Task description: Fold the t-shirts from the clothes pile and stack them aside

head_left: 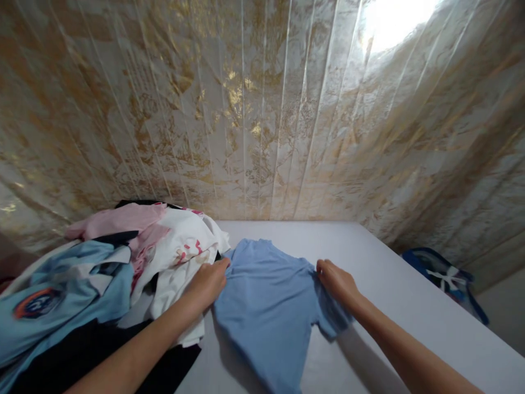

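Note:
A blue short-sleeved T-shirt point(266, 301) hangs partly lifted over the white table, its neckline pointing away from me and its lower part running out of view at the bottom. My left hand point(213, 280) pinches it near the left shoulder. With fingers closed, my right hand point(337, 280) grips the other shoulder, and the right sleeve droops below it. Creases cross the shirt's chest between both hands. Its left sleeve is mostly hidden behind my left hand.
To the left lies a heap of clothes: a light blue jersey point(77, 284) with a badge, a pink garment point(123, 218), a white one point(186, 235) with red marks, and black cloth point(102, 350). A patterned curtain point(254, 109) hangs behind the white table point(381, 273). Beyond its right edge sits a blue bag point(445, 279).

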Tool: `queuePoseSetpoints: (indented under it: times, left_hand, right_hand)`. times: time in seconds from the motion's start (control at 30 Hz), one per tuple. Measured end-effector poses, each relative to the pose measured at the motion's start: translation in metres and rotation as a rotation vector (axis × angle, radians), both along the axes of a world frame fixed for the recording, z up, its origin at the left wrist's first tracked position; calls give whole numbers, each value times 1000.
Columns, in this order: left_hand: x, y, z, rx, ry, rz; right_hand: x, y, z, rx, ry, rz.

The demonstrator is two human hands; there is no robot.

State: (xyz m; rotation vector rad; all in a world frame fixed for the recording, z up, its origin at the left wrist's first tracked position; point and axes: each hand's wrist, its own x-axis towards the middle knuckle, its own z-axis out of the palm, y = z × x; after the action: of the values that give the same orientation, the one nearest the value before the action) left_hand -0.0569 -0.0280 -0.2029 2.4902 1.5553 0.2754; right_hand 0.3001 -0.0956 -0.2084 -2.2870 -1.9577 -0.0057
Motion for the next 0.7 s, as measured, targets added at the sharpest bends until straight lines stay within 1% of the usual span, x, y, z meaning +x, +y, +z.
queuePoseSetpoints:
  times: [0.07,0.13,0.17,0.2,0.23,0.3,0.37,0.43,0.5,0.6,0.7]
  left_hand:
    - [-2,-10,-2,-193,-146,4]
    - [-4,-18,-2,-469,-263,19]
    - [-5,-20,-2,-596,-304,24]
    - [-6,-20,-2,-685,-343,29]
    - [-6,-19,-2,-725,-387,39]
    - [-4,-15,-2,-685,-493,71]
    - [1,-11,-4,-605,-578,71]
    - [7,-11,-7,-573,-612,39]
    - [12,-15,-10,-554,-618,40]
    - [9,-28,-12,-529,-606,78]
    - [0,-47,-7,-582,-538,59]
  right_hand:
    - [3,22,7,108,-16,-90]
    - [-2,33,9,156,-5,-111]
    - [-7,34,8,158,8,-90]
    - [-15,33,6,155,25,-46]
    - [-23,28,2,143,45,16]
    - [-40,16,-10,97,84,159]
    - [-53,4,-24,52,92,250]
    - [-60,-4,-36,36,68,258]
    - [-62,-6,-43,29,45,232]
    - [-63,-4,-46,-7,36,196]
    - [-64,1,-45,-34,28,186]
